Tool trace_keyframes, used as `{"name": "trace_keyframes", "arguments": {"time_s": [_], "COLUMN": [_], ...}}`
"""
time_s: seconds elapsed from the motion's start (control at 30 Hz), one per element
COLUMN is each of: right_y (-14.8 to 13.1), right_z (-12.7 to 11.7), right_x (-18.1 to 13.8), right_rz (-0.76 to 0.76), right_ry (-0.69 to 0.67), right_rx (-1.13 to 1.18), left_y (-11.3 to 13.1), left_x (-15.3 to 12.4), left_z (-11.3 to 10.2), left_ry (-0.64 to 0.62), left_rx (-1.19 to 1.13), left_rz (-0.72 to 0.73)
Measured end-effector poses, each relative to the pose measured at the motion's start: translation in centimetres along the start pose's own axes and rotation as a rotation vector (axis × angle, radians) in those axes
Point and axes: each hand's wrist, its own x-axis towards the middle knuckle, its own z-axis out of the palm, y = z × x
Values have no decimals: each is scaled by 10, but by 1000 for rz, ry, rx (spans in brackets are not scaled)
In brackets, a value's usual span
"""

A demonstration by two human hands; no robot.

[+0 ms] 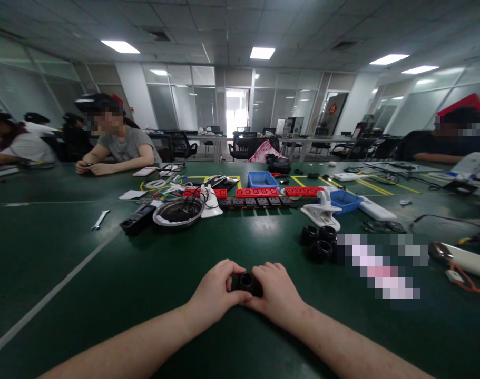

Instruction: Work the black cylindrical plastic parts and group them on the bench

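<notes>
We hold a small black ring-shaped plastic part between both hands at the near middle of the dark green table. Our left hand grips its left side with curled fingers, and our right hand clasps its right side. More black rings lie in a cluster further off to the right. A round metal dish sits far left, beside a silver wrench.
</notes>
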Motion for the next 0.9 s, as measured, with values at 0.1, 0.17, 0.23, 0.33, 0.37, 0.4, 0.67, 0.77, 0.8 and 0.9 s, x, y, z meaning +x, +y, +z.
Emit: {"name": "trace_keyframes", "arguments": {"time_s": [0.1,0.17,0.23,0.33,0.37,0.4,0.67,0.77,0.8,0.9], "right_y": [4,10,16,23,23,24,22,13,9,0], "right_z": [-6,-12,-16,-18,-18,-18,-6,-1,0,0], "right_x": [-1,0,1,4,6,7,8,5,4,1], "right_rz": [-58,-134,-177,-220,-242,-264,-169,-73,-54,-47], "right_ry": [-41,-131,-216,-274,-283,-289,-217,-149,-116,-28], "right_rx": [108,238,332,389,390,387,336,197,136,-10], "left_y": [-1,-2,-2,-1,0,0,2,5,6,8], "left_x": [2,3,4,5,5,5,1,-1,-2,-3], "left_z": [-4,-10,-16,-22,-23,-24,-17,-11,-9,-6], "left_ry": [-58,-161,-253,-282,-277,-271,-223,-137,-98,-34], "left_rx": [-27,-60,-73,-76,-84,-95,-10,4,8,0], "left_rz": [56,107,156,244,266,278,227,118,73,16]}}
